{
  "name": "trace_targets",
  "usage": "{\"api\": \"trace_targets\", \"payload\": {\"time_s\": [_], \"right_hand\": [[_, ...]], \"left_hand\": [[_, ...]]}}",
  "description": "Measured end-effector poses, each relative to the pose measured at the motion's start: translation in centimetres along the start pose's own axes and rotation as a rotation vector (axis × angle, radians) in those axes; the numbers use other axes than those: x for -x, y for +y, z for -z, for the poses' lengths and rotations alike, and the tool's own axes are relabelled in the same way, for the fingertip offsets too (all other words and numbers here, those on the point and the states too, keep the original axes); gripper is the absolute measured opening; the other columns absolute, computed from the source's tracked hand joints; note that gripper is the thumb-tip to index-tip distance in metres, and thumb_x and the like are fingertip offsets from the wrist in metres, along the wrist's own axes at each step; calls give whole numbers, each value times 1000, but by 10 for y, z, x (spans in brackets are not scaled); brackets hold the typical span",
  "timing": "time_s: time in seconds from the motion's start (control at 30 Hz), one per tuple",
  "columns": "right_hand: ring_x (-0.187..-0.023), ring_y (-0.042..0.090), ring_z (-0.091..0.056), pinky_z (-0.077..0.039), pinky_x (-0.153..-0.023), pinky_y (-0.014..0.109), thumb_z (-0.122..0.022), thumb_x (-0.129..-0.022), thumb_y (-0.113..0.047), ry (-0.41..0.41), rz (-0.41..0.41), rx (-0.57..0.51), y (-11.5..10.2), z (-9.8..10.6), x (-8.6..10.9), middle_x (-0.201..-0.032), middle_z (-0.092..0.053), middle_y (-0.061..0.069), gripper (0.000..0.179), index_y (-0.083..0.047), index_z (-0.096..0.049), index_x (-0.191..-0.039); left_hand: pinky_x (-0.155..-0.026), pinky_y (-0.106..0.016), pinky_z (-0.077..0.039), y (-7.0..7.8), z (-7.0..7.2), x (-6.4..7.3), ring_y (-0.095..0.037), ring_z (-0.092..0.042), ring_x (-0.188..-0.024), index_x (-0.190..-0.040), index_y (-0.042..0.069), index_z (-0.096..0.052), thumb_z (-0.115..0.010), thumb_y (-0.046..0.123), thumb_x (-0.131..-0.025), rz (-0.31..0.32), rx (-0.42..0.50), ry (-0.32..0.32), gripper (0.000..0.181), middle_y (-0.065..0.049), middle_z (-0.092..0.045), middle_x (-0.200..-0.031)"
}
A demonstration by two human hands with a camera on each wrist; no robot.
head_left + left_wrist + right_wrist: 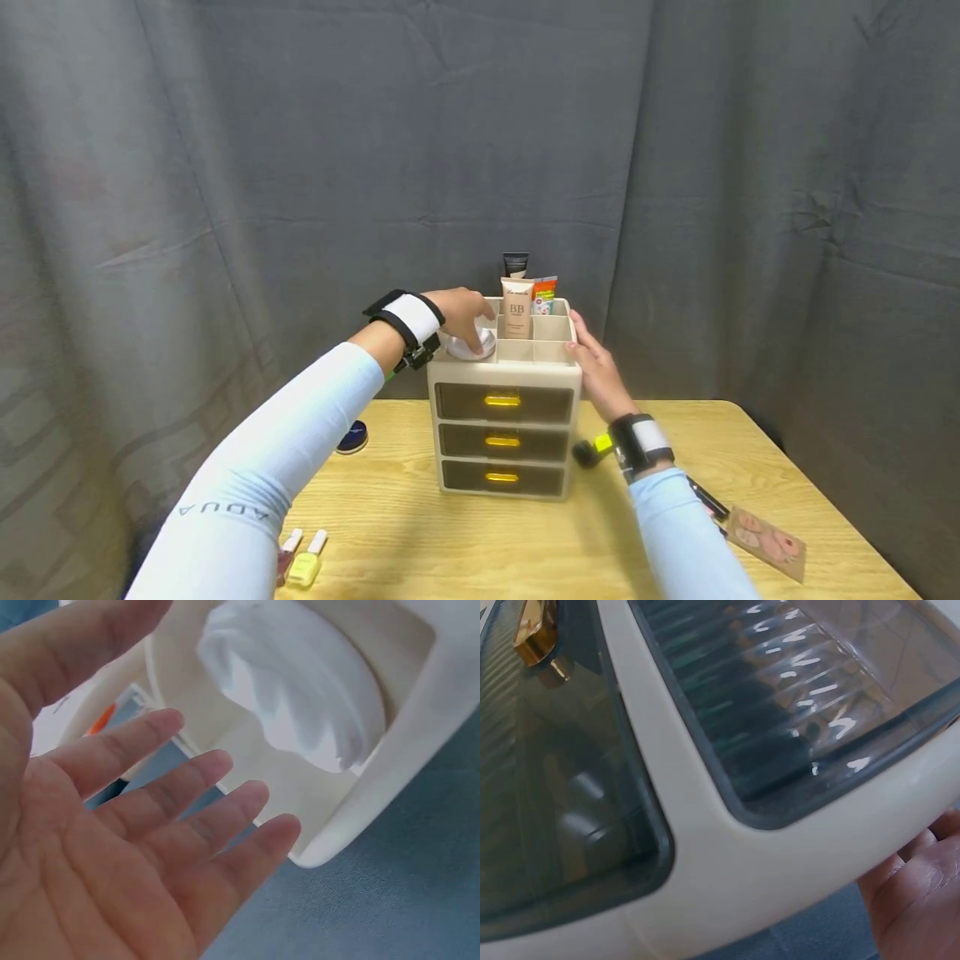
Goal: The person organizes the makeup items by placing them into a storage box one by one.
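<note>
A cream cosmetics organizer [504,372] with three dark drawers and gold handles stands on the table. In its front left compartment a round white scalloped object [292,675] leans against the wall; its exact kind is unclear. My left hand [463,313] is above that compartment, fingers spread and fairly straight, apart from the white object in the left wrist view. Against the organizer's right side rests my right hand [597,367], its thumb near the top front edge. A beige BB cream tube [517,308], an orange-and-green tube [544,296] and a black-topped tube [515,264] stand in other compartments.
Left of the organizer lies a dark round compact [352,437]. Two nail polish bottles, one yellow [304,568] and one dark red [284,560], lie at the front left. To the right are a black-and-yellow item [592,450], a black stick [708,500] and a pinkish palette [767,542].
</note>
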State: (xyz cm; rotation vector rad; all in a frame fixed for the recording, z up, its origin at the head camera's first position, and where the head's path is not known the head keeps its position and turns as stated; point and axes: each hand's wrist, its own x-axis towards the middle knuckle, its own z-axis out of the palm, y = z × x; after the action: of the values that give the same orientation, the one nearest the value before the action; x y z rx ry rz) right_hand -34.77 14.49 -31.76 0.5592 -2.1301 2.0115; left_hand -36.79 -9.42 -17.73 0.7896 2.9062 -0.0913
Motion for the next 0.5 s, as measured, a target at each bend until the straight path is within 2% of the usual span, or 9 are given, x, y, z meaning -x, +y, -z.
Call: {"api": "trace_targets", "payload": {"time_s": [0.1,0.3,0.5], "right_hand": [[-141,24,-24,-36,-103,49,-41,-104,-26,-1,6,-5,1,1,-1,-160,-14,0,57,-29,-17,-156],[-143,25,-20,-33,-105,51,-40,-104,-25,8,5,2,1,4,-1,-161,-11,-3,57,-32,-18,-156],[-144,25,-16,-31,-106,53,-39,-104,-25,4,-14,9,2,7,-2,-161,-9,-3,56,-33,-16,-156]], "left_hand": [[-106,-39,-35,-2,4,6,-26,-43,-132,-142,11,-51,-78,30,-82,-8,13,13,68,-10,-48,-143],[-106,-39,-35,-8,9,24,-28,-44,-131,-140,8,-52,-77,28,-83,-38,53,63,66,-14,-50,-142],[-102,-43,-39,-22,5,47,-31,-49,-126,-138,6,-54,-78,26,-82,-30,108,162,64,-16,-53,-137]]}}
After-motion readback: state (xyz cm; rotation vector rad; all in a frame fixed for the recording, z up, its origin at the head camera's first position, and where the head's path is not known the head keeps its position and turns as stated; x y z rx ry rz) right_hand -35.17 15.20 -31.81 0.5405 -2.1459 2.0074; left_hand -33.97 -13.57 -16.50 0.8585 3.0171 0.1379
